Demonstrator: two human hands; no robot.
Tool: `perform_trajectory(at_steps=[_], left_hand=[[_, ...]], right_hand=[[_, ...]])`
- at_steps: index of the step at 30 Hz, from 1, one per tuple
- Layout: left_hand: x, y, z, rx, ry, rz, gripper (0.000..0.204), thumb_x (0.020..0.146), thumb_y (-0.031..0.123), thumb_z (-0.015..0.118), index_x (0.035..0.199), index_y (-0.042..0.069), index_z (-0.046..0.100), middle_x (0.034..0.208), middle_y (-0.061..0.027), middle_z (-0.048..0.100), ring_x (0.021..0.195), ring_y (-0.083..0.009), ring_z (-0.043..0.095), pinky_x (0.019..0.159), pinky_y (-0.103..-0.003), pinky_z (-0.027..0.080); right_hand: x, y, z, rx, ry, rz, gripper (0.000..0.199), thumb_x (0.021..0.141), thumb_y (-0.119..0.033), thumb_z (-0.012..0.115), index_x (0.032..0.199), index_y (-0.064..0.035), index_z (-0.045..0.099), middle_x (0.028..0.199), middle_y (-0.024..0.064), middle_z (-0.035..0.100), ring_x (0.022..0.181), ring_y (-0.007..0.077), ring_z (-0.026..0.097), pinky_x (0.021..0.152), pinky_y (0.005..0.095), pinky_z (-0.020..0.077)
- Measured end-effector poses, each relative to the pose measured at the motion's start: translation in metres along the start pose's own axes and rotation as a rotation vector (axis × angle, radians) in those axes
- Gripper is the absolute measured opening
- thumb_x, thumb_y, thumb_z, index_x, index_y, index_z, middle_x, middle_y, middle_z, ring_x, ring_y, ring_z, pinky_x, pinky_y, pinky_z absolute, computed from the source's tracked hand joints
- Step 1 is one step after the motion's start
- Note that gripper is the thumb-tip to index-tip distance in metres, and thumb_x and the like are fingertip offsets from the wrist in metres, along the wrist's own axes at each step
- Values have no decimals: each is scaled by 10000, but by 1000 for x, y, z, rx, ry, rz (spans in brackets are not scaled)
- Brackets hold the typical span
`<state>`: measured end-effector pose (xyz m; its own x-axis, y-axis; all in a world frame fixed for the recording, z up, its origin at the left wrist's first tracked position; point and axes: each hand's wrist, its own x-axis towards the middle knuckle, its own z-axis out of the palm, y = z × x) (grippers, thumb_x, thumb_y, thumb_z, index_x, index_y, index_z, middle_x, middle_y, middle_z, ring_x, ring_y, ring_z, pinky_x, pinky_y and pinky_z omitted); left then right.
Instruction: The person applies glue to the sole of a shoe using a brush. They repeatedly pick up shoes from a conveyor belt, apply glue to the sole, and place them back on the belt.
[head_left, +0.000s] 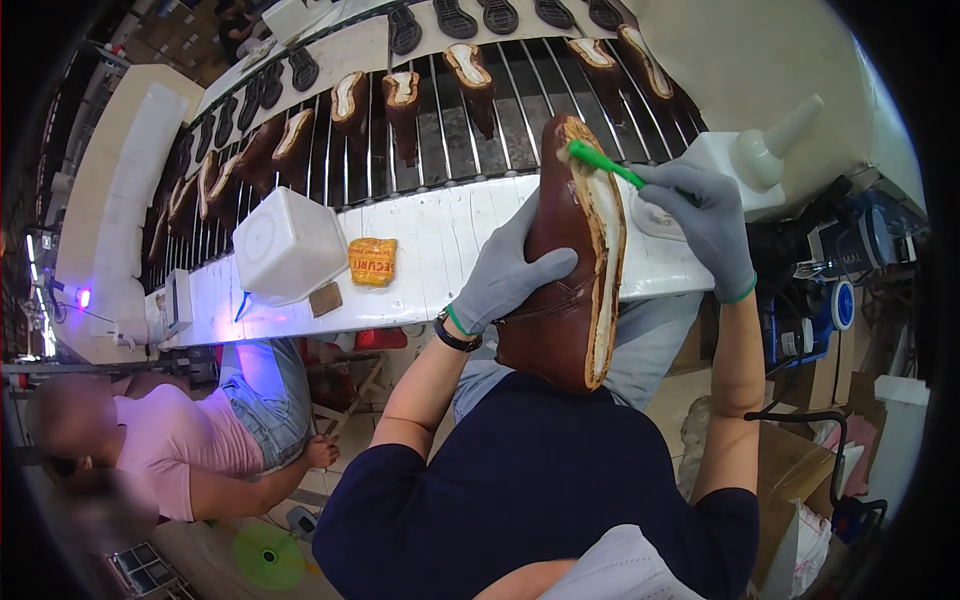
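Observation:
A brown leather boot [548, 310] is tilted so that its pale, unsoled underside faces right. My left hand [508, 272], in a grey glove with a green cuff, is closed around the boot's upper, thumb across its side. In my gloved right hand [708, 212] is a brush with a green handle [612, 165]. The brush's head touches the boot's bottom near its upper end; the bristles are mostly hidden. Behind the right hand, on the white bench, lies a pale round dish or lid [660, 222], partly covered by the hand.
Beyond the white bench [440, 235] runs a roller conveyor with several upturned brown boots [403, 105]; dark soles [455, 18] line its far side. A white tub [287, 245] and yellow packet [372, 261] stand left. A white bottle [775, 150] is at right. Another person in pink [195, 430] sits left.

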<state>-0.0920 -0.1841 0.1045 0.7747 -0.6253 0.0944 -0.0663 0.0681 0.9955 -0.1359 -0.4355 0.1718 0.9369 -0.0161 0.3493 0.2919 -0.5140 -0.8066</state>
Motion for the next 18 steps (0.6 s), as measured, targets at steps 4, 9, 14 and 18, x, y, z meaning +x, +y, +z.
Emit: perform_trajectory(at_steps=[4,9,14,18], left_hand=[[1,-2,0,91,-21,-8,935,822,426,762,1515,-21,320,1370,-180,572,1247,-227,560,1053,-356,426],[3,-7,-1,24,-27,-11,892,837,371,745,1513,-24,319,1381,-170,560,1252,-222,549,1057,-352,422],[5,-6,-5,-147,-36,-44,854,857,348,723,1505,-35,319,1397,-157,537,1263,-218,526,1076,-350,401],[7,-9,-8,-138,-11,-31,823,873,378,707,1485,-42,351,1371,-152,550,1245,-209,532,1072,-345,400]], right_hand=[[15,-1,-2,-57,101,121,233,860,-76,714,1079,0,741,898,65,737,688,63,545,625,244,424],[17,7,-14,-20,-77,-11,217,857,-50,702,1063,2,745,818,45,690,685,62,534,610,238,406],[10,-1,-25,-13,-315,78,211,830,-22,711,1035,15,747,768,41,647,703,78,552,629,249,423],[3,-1,-28,-18,-390,2,214,810,-13,731,1022,15,748,771,57,663,702,104,579,651,268,452]])
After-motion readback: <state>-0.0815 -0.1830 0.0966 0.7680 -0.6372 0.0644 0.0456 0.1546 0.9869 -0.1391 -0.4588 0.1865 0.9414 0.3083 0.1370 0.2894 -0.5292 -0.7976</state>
